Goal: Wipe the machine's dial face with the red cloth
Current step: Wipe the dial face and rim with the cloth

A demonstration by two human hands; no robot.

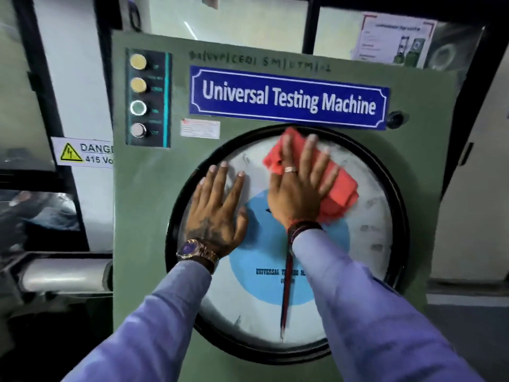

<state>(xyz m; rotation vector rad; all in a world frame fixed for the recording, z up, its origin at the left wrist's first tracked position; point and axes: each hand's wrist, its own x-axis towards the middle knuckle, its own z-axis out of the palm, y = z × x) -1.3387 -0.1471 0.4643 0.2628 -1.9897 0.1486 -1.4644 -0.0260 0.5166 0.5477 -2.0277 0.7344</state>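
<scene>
While our left hand (217, 208) lies flat and unclenched on the dial face (366, 216), our right hand (298, 186), fingers spread, presses the red cloth (340, 194) against its upper part.

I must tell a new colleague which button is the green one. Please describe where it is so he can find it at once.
On the green machine front, left of the blue nameplate, a dark strip holds four round buttons in a column. The green button is third from the top, below two yellow ones and above a silver one.

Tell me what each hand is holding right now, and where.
The right hand presses flat on the middle of the red cloth, pinning it to the dial face. The left hand holds nothing, resting open on the dial face.
</scene>
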